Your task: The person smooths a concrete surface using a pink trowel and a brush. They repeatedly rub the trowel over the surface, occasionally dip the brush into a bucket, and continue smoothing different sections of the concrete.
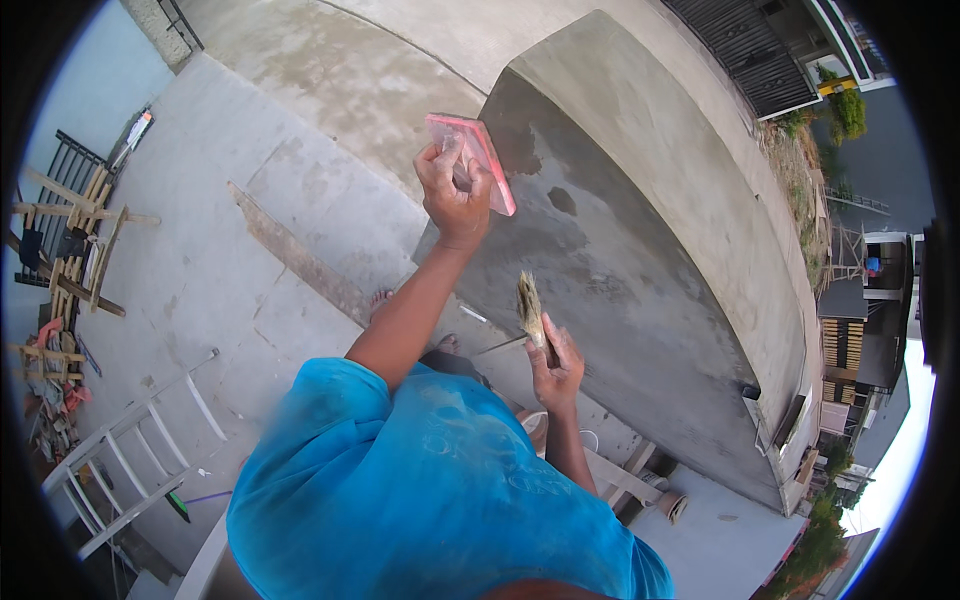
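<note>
My left hand (456,195) grips the back of a flat float (492,174) with pink-red edges, which is at the upper left part of a grey rendered wall (635,330). The wall's face is darker and blotchy below a paler top band. Lower and to the right, my right hand (555,365) is closed around a worn brush (530,305) with stiff, pale, ragged bristles, held upright in front of the wall. Whether the float is pressed flat on the render I cannot tell.
A ladder (125,450) lies at the lower left, near stacked wooden frames (90,240) and debris. A board strip (270,230) lies on the concrete floor (170,280) by my bare feet. A bucket (672,505) stands lower right. A dark gate (760,60) is beyond the wall.
</note>
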`<move>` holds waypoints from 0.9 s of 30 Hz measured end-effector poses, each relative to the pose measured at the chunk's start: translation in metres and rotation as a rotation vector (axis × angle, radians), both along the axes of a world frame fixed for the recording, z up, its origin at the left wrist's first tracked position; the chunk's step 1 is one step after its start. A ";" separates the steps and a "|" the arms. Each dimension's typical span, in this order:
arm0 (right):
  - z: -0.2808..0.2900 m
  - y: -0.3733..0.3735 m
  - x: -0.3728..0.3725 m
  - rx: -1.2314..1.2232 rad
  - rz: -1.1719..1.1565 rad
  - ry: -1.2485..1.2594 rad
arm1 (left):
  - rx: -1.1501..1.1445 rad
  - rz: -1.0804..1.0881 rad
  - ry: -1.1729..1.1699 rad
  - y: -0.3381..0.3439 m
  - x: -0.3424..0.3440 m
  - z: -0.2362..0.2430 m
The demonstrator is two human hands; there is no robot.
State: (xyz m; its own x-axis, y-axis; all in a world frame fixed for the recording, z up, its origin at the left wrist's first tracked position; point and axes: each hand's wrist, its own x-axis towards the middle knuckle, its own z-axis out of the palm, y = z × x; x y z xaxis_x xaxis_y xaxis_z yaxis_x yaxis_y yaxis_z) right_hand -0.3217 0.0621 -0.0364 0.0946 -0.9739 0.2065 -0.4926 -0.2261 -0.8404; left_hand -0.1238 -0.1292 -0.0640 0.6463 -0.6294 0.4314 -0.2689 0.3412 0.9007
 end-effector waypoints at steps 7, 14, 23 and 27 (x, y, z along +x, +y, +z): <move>-0.003 0.004 0.011 0.032 -0.033 -0.032 | -0.230 -0.045 0.040 0.023 -0.003 0.042; 0.003 -0.001 0.015 -0.037 -0.007 0.010 | -0.116 -0.002 -0.111 0.008 -0.003 0.032; 0.001 0.002 0.018 -0.001 -0.019 0.014 | -0.185 -0.093 -0.114 0.003 -0.003 0.057; 0.001 0.002 0.021 -0.036 -0.044 -0.014 | -0.204 -0.007 -0.114 0.007 0.003 0.045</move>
